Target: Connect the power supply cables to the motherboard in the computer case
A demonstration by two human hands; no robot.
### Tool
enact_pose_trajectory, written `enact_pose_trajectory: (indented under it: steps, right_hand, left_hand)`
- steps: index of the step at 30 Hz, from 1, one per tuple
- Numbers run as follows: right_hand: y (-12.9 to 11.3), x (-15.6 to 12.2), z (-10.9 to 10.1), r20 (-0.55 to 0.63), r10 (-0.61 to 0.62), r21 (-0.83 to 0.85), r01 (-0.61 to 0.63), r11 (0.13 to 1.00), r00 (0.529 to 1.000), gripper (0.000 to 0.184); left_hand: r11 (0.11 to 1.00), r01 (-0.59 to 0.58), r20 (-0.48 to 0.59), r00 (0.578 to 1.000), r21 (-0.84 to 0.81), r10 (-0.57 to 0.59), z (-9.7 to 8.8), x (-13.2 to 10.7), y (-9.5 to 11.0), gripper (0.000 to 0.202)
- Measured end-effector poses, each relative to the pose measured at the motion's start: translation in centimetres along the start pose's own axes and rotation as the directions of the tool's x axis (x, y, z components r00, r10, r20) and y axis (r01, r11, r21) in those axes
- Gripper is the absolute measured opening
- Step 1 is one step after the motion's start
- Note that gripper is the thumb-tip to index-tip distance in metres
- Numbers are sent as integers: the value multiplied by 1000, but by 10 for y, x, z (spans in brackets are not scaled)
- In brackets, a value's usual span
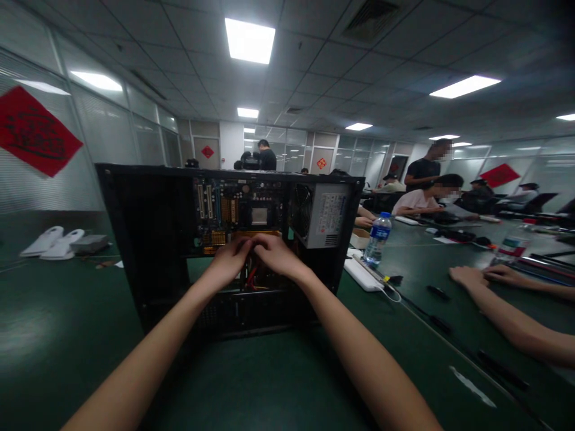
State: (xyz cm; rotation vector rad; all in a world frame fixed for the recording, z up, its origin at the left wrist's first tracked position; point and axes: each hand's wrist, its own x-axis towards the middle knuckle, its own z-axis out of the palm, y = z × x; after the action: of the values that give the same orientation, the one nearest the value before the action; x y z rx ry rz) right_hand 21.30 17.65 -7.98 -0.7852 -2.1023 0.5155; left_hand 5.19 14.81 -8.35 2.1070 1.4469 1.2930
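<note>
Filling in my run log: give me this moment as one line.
left hand: inside computer case, at red cables | right hand: beside it, below motherboard | grip: unclear | nearby: water bottle

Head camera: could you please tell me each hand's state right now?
Left hand: curled inside the computer case; cannot be told.
Right hand: likewise, cannot be told.

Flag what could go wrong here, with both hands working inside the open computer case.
1. The left hand and right hand meet among red cables under the green motherboard in the black open-sided metal computer case; a hard tug might loosen a connector or scrape the board.
2. The clear plastic water bottle stands near the case, beside the white power strip; an elbow knock could topple it onto the strip.
</note>
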Motion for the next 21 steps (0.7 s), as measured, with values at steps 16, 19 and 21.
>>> enact_pose_trajectory:
  steps: [16, 19, 21]
  right_hand:
    - [-66, -12, -30, -390, -53, 295, 180, 938, 919, 23]
    - [-69, -14, -35, -385, -28, 350, 174, 921, 922, 21]
    - [-70, -15, -37, -392, -31, 351, 181, 919, 919, 20]
  left_hand:
    - [967, 92, 167, 985, -239, -53, -86, -18, 55, 45]
    - [977, 57, 334, 942, -206, 15, -92, -23, 63, 42]
    - [986, 4, 330, 942, -169, 52, -90, -25, 67, 40]
